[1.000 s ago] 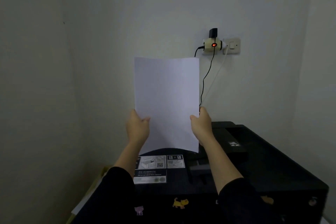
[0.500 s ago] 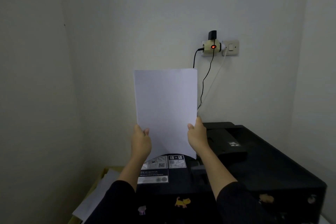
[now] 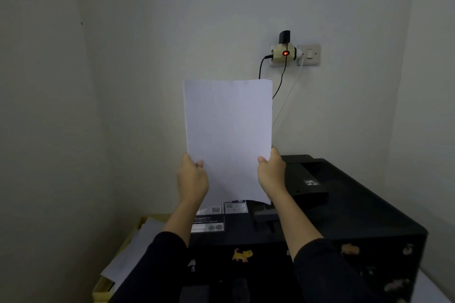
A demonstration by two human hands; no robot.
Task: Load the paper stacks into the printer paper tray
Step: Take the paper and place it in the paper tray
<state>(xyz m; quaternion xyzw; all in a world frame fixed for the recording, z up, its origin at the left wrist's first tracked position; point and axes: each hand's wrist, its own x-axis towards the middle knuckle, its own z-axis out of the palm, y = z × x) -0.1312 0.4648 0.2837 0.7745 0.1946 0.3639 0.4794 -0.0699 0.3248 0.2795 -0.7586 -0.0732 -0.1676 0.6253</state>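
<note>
A white paper stack [image 3: 227, 135] stands upright in front of me, held by both hands at its lower side edges. My left hand [image 3: 192, 181] grips its left edge and my right hand [image 3: 272, 174] grips its right edge. Its bottom edge hangs just above the rear top of the black printer [image 3: 344, 216], over the area with white instruction labels [image 3: 209, 222]. The tray opening itself is hidden behind the paper and my hands.
A wall socket with an adapter showing a red light [image 3: 285, 53] sits above the printer, with cables hanging down behind the paper. More white sheets [image 3: 133, 253] lie on a yellow box at the lower left. Walls close in on the left and right.
The paper stack and both hands have dropped lower, bringing the bottom edge closer to the printer's rear top. The view has tilted slightly, showing more of the sheets at the lower left.
</note>
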